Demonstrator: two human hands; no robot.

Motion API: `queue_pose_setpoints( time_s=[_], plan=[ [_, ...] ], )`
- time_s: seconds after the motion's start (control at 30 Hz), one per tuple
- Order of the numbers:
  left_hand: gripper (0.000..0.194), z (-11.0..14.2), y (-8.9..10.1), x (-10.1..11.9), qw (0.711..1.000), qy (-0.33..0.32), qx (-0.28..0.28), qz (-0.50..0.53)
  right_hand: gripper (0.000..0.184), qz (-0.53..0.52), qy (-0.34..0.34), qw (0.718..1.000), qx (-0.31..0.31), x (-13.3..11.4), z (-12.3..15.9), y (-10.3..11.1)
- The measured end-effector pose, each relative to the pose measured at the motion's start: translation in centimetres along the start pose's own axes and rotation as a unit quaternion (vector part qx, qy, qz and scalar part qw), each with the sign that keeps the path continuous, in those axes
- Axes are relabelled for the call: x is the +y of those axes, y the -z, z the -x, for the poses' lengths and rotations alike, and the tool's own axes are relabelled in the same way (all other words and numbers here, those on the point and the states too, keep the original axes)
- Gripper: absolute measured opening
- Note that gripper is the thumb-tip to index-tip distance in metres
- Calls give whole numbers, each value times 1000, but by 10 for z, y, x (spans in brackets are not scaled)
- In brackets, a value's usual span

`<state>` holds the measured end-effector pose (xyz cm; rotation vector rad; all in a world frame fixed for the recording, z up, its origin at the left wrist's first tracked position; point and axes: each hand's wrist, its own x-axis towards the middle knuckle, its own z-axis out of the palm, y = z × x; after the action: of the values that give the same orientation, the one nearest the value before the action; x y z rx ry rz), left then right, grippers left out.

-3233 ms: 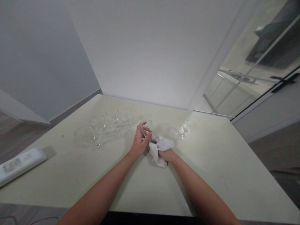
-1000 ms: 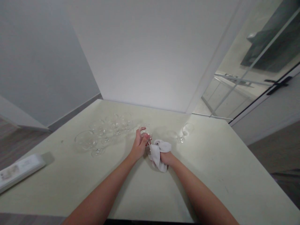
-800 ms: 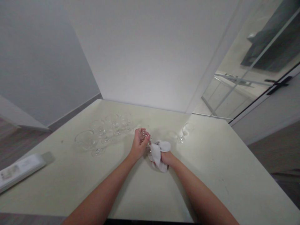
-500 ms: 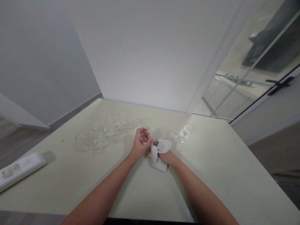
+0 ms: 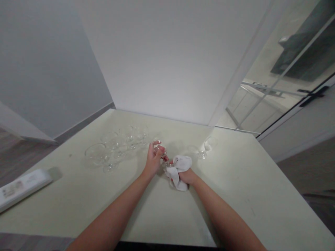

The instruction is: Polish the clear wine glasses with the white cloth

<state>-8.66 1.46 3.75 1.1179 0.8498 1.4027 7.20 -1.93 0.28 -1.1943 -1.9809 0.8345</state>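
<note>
My left hand (image 5: 154, 158) is closed around the bowl of a clear stemmed glass (image 5: 157, 149), which tilts with its foot end toward my right hand. A white cloth (image 5: 180, 165) is gripped in my right hand (image 5: 186, 176), bunched against the glass's stem and foot. The cloth and fingers hide part of the foot. Several clear stemmed glasses (image 5: 98, 155) stand upright in a group to the left of my left hand. One more stemmed glass (image 5: 206, 148) stands alone to the right, beyond the cloth.
The pale table (image 5: 235, 195) carries all of this. At its left edge lies a white, long box-like object (image 5: 24, 186) with a printed patch. A white wall (image 5: 162, 69) rises behind the table, and a glass-paned door (image 5: 264, 94) is at the right.
My left hand has shifted slightly left and turned with the glass, its fingers now closer around the bowl. The cloth in my right hand has changed its folds, showing more of the stem end.
</note>
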Motion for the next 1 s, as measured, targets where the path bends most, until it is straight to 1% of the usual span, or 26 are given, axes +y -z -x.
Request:
queue_pose_setpoints(
  time_s=[0.07,0.13,0.23,0.3,0.37,0.43,0.53,0.6,0.7,0.87,1.0],
  plan=[
    [43,1,0,0,1000,-7,19,2,13,12,6,1000,-9,3,2,-1],
    [42,0,3,0,998,-27,53,5,13,13,6,1000,-6,4,3,-1],
    [45,-5,8,-1,992,-55,115,-6,17,12,20,1000,3,4,2,-1],
    [49,-9,11,-2,989,-52,133,-31,18,13,33,999,8,2,0,0],
    [55,-12,12,-4,989,-41,130,-60,18,22,42,999,7,-1,-2,1],
    [63,-14,12,-6,989,-39,115,-81,18,38,44,998,4,-4,-4,2],
    [70,-13,10,-8,990,-58,87,-98,18,50,50,997,-9,-5,-4,3],
    [71,-13,10,-9,988,-76,81,-108,19,51,51,997,-14,-6,-4,3],
    [72,-15,13,-10,984,-93,98,-119,21,52,45,997,-15,-7,-4,3],
    [70,-20,18,-15,972,-120,157,-130,24,42,34,998,-27,-7,-4,3],
    [64,-22,21,-18,965,-140,171,-137,20,29,30,999,-32,-4,-4,3]
  ],
)
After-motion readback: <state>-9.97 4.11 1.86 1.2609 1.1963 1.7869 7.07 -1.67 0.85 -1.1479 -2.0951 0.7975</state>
